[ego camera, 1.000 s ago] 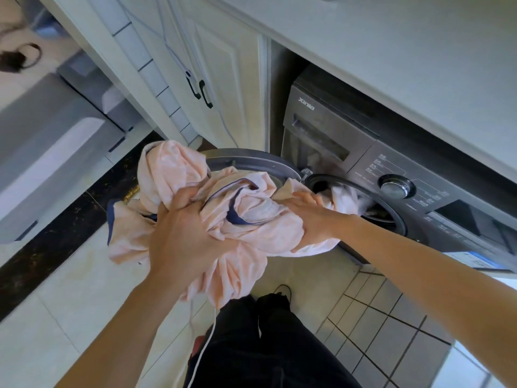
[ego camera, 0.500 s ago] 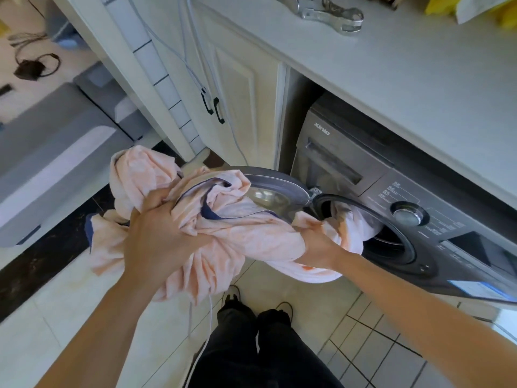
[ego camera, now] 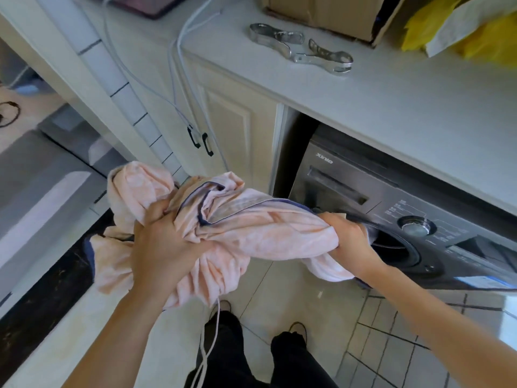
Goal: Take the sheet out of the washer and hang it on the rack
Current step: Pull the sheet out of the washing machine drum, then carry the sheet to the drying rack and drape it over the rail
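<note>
One peach sheet [ego camera: 251,233], bunched, is held in the air just before one dark washer [ego camera: 349,186]. Left hand [ego camera: 162,247] grips its middle and right hand [ego camera: 349,242] grips the end at the drum mouth. Two metal clips [ego camera: 279,37] lie on the countertop [ego camera: 391,107].

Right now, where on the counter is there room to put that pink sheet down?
The counter is bare along its front edge above the washer, between the metal clips and the edge. The back is crowded: cardboard box, yellow bag and clips; cables drape over the left corner.
</note>
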`<state>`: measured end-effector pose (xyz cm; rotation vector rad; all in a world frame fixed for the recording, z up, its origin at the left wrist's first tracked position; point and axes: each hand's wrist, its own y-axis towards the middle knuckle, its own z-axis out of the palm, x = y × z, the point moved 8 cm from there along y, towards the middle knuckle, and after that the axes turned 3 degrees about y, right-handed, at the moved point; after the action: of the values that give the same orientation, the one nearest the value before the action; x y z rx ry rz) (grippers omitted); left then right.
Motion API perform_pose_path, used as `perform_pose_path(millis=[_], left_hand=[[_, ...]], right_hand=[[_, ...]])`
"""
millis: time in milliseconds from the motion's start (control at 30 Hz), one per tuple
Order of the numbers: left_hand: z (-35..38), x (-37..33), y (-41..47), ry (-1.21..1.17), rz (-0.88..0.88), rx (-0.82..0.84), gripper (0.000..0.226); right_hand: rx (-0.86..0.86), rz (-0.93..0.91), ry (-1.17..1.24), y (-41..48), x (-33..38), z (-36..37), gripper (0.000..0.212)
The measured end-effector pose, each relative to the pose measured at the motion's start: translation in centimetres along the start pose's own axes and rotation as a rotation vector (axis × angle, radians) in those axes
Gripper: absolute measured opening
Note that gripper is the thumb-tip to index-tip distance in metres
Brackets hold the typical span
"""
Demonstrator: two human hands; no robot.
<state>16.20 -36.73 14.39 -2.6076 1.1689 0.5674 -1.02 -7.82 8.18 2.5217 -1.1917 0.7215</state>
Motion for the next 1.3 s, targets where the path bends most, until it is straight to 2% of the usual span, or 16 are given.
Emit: perform_pose_path(millis=[133, 267, 433, 600, 1067, 1200, 1300], left_hand=[[-1.3, 0.9, 4.1, 0.076, 0.100, 0.042, 0.079], [-2.0, 1.8, 7.1, 0.154, 0.232, 0.103, 0.074], [-2.5, 2.2, 8.8, 0.181, 0.359, 0.146, 0.076], [-3.2, 2.1, 8.8, 0.132, 0.373, 0.149, 0.074], [-4.4, 1.5, 7.5, 0.030, 0.373, 0.127, 0.086], [-4.7, 1.4, 8.1, -0.095, 0.392, 0.188, 0.093], [-5.2, 1.3, 8.8, -0.143, 0.426, 0.217, 0.093]], right_hand=[[-0.066, 0.030, 0.108, 0.1, 3.9, -1.6, 0.040], [-0.128, 0.123, 0.008, 0.2, 6.6, -2.7, 0.044], [-0.152, 0.118, -0.102, 0.4, 9.7, -4.1, 0.053], [-0.191, 0.106, -0.204, 0.2, 12.1, -6.4, 0.059], [-0.173, 0.004, -0.304, -1.8, 15.5, -9.9, 0.056], [-0.180, 0.051, -0.307, -3.5, 17.3, -10.1, 0.076], [-0.128, 0.019, -0.365, -4.7, 19.9, -9.8, 0.089]])
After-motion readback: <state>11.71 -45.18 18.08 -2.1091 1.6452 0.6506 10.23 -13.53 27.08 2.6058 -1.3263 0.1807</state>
